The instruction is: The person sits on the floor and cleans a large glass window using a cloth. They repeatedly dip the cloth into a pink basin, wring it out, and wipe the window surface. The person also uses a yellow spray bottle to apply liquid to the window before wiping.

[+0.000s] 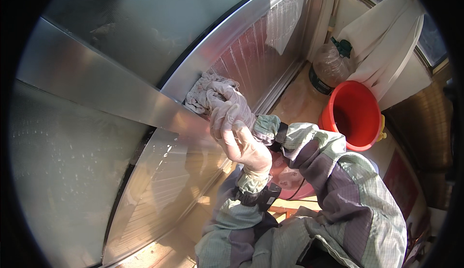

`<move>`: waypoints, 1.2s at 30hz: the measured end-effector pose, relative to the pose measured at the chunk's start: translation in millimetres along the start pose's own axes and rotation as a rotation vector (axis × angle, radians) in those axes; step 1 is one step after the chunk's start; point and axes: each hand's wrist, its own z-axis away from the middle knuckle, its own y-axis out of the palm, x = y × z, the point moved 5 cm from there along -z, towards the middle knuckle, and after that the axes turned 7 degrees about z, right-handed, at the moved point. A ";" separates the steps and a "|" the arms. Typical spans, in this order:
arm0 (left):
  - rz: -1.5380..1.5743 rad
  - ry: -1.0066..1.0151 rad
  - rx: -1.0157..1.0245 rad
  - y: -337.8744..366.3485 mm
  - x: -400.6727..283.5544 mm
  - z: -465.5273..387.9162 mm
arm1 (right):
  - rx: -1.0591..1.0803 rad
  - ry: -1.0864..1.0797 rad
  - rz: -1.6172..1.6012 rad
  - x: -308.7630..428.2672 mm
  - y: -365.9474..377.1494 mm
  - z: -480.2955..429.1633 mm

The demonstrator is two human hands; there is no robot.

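Note:
My right hand (235, 95), in a thin translucent glove, grips a bunched grey-white cloth (197, 92). The cloth lies against the metal frame (197, 72) of a glazed door, at the lower corner by its reddish ribbed panel (246, 54). My left hand (246, 143), gloved too, is just below the right one and overlaps it in the view. Its fingers are bent towards the right hand; whether they hold the glove or the cloth's edge is hidden.
A red bucket (328, 112) stands to the right, beside a large clear plastic bottle (330, 66) with a green cap. White fabric (380, 39) hangs behind them. A pink basin (286, 173) sits partly under my arms. Water drops mark the lower glass panel (65, 159).

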 end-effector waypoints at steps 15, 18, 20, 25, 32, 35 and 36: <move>0.120 -0.324 -0.057 -3.6 25.7 8.2 | -0.673 0.295 -0.360 -103.0 -29.5 9.8; 0.167 -0.450 -0.070 -5.4 35.2 12.6 | -0.642 0.443 -0.738 -108.8 -33.9 0.1; 0.238 -0.588 -0.096 -6.4 43.7 17.8 | -0.560 0.216 -0.222 -87.3 -36.7 5.2; 0.335 -0.850 -0.155 -11.8 57.5 31.9 | -0.242 -0.037 0.133 -72.5 -22.8 23.3; 0.324 -0.943 -0.166 -12.4 64.1 40.2 | -0.565 0.421 -0.339 -102.4 -52.9 -3.2; 0.373 -0.870 -0.082 -8.9 64.0 39.0 | -0.210 0.187 -0.138 -67.7 -20.5 17.8; 0.391 -0.881 -0.090 -8.8 65.7 40.5 | -0.150 0.048 0.027 -58.1 -14.2 23.1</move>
